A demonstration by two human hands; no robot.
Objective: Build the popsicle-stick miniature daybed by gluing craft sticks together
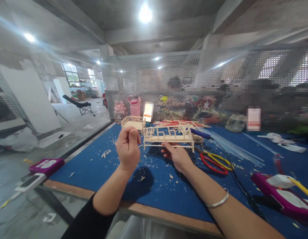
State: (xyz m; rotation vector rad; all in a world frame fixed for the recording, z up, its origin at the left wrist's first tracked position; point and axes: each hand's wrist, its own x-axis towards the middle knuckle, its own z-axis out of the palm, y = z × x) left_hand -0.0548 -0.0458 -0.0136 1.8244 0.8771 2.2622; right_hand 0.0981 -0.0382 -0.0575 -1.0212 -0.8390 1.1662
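Observation:
Held up over the blue table is a small wooden-stick model (168, 137), a long platform on legs with a lattice railing. My right hand (177, 156) grips its lower edge from below, thumb in front. Beside its left end my left hand (129, 147) is closed with the fingers curled in; whatever it may hold is hidden. Behind that hand stands a second small wooden model (134, 122) with a similar railing. Right of the held model lies a blue-handled tool (201, 133) with a black cord.
Red-and-yellow-handled pliers (215, 162) and clear plastic sticks (233, 147) lie to the right on the blue tabletop (94, 176). Purple devices (280, 196) sit at the table's edges. A pink bottle (135, 107), red sticks (166, 123) and a perforated metal screen (154, 73) stand behind. Wood scraps are scattered about.

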